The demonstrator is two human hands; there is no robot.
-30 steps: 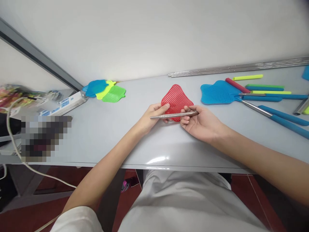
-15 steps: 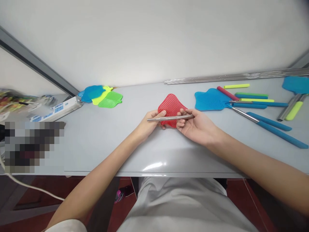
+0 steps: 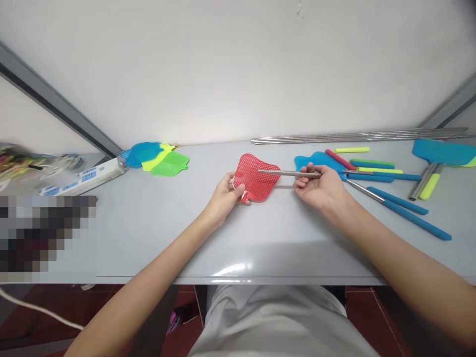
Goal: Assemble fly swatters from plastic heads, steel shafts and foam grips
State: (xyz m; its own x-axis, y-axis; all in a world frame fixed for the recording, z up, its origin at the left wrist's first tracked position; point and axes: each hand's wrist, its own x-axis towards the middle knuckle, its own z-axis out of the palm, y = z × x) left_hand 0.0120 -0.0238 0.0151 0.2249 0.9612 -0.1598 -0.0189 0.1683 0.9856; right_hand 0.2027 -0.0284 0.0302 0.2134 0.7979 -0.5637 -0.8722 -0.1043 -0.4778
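My left hand (image 3: 225, 200) pinches the lower left edge of a red fly swatter head (image 3: 259, 181), a perforated plastic paddle. A thin metal rod (image 3: 284, 173) is gripped by my right hand (image 3: 318, 187), its fingers curled round the right end. The rod points left, and its free tip overlaps the red head in view; I cannot tell whether they touch. Behind my right hand lies a blue fly swatter (image 3: 314, 159), partly covered by the fingers.
Blue, yellow and green swatter heads (image 3: 170, 164) overlap at the back left, near a white power strip (image 3: 85, 176). Metal rods (image 3: 357, 136) lie along the wall. Coloured handle tubes (image 3: 372, 162) and another blue swatter head (image 3: 442, 151) lie to the right.
My right hand has moved right with the rod, away from my left hand. The red head has turned in my left hand, and more of its surface shows.
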